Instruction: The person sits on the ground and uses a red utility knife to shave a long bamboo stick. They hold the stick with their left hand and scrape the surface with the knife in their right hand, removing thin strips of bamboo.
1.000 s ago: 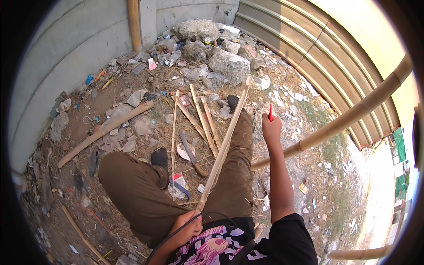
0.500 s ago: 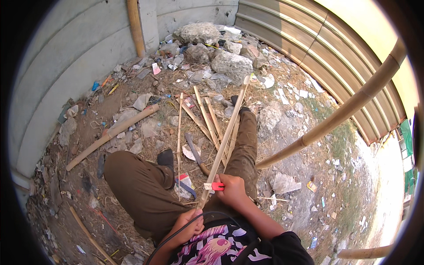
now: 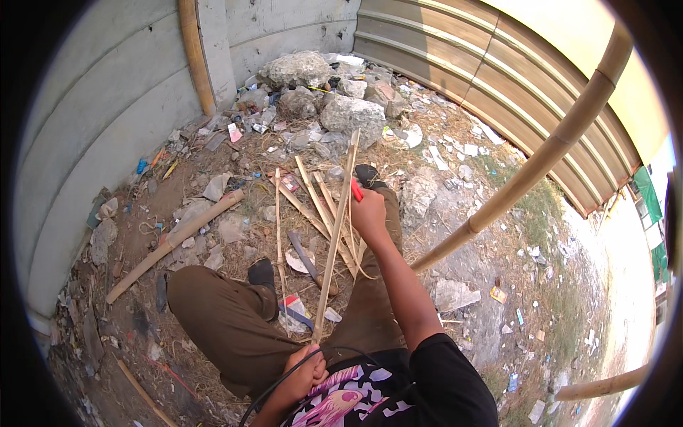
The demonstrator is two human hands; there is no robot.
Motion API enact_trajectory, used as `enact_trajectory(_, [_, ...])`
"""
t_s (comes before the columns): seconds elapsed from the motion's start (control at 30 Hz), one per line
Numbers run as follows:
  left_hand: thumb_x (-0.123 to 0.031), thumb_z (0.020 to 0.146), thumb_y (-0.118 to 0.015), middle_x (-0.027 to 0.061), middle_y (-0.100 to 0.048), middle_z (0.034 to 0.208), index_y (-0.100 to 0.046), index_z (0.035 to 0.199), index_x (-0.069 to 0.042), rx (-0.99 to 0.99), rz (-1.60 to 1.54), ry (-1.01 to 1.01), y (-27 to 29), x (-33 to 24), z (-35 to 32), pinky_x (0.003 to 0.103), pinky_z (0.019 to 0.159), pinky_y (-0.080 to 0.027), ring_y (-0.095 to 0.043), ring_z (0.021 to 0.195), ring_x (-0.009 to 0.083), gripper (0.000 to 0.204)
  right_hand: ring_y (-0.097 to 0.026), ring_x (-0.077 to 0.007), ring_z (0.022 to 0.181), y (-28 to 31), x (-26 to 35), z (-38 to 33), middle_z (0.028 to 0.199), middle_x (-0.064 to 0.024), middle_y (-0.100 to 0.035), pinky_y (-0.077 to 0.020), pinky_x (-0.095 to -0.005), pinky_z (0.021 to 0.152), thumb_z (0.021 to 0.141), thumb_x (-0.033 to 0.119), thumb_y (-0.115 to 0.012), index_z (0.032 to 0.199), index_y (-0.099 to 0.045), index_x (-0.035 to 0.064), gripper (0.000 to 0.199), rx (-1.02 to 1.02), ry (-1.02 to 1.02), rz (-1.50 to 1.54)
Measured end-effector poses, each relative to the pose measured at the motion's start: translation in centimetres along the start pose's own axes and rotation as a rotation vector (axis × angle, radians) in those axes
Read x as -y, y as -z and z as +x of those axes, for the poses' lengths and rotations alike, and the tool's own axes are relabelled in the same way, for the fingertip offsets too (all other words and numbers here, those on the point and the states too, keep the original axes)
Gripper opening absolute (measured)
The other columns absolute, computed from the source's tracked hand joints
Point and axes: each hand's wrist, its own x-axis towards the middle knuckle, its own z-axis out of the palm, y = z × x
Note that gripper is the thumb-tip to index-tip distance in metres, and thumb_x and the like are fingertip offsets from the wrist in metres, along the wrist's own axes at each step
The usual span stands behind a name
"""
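A long, pale bamboo strip [image 3: 334,245] slants away from my lap, between my legs. My left hand [image 3: 307,373] is closed round its near end, close to my shirt. Toward the far end, my right hand [image 3: 369,213] grips a small red-handled knife [image 3: 356,190] against the strip's right side; the blade is mostly hidden. A thin curled shaving [image 3: 363,273] hangs below that hand. On the ground beyond my lap lie several split bamboo strips [image 3: 311,191] and a dark-bladed machete [image 3: 301,250] with a wooden handle.
A thick bamboo pole [image 3: 512,188] slants up at right. A bamboo piece [image 3: 178,242] lies at left. Rocks [image 3: 352,117] and litter sit by the concrete wall [image 3: 114,92] and ribbed metal fence [image 3: 441,53]. A dark cable [image 3: 284,377] crosses my left hand.
My right hand has slid the red-handled knife away from me along the strip, from near my lap to its far part. A thin curled shaving now shows. My left hand keeps its grip.
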Motion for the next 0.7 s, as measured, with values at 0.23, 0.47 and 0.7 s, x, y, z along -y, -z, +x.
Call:
enact_trajectory(0.23, [-0.019,0.108,-0.040,-0.0026,-0.028,0.060,-0.038,0.084,-0.011,-0.048,-0.027,0.038,-0.1,-0.7,0.8,0.026,0.046,-0.022,-0.021,0.049,0.0066,0.025,-0.069,-0.0388,0.080,-0.6,-2.7,7.4,0.082,-0.0192,-0.071,-0.0553,-0.0478,0.072,0.081,0.032,-0.066,0.083,-0.075,0.0081,0.026,0.032,0.143,-0.292])
enact_trajectory(0.47, [-0.022,0.109,-0.040,-0.0031,-0.027,0.061,-0.038,0.084,-0.012,0.016,-0.034,0.052,0.8,0.4,0.4,0.025,0.047,-0.022,-0.021,0.051,0.0068,0.027,-0.068,-0.0413,0.081,-1.5,-2.4,4.7,0.081,-0.0219,-0.070,-0.0542,-0.0502,0.074,0.083,0.037,-0.065,0.086,-0.074,0.0084,0.031,-0.031,-0.098,-0.080])
enact_trajectory(0.7, [-0.021,0.108,-0.040,-0.0034,-0.027,0.062,-0.037,0.083,-0.011,-0.043,-0.020,0.102,-0.6,-1.2,0.3,0.025,0.047,-0.021,-0.021,0.051,0.0069,0.027,-0.068,-0.0427,0.085,-0.2,-2.7,5.3,0.083,-0.0239,-0.069,-0.0541,-0.0488,0.076,0.082,0.030,-0.062,0.084,-0.074,0.0072,0.026,0.039,-0.197,-0.130])
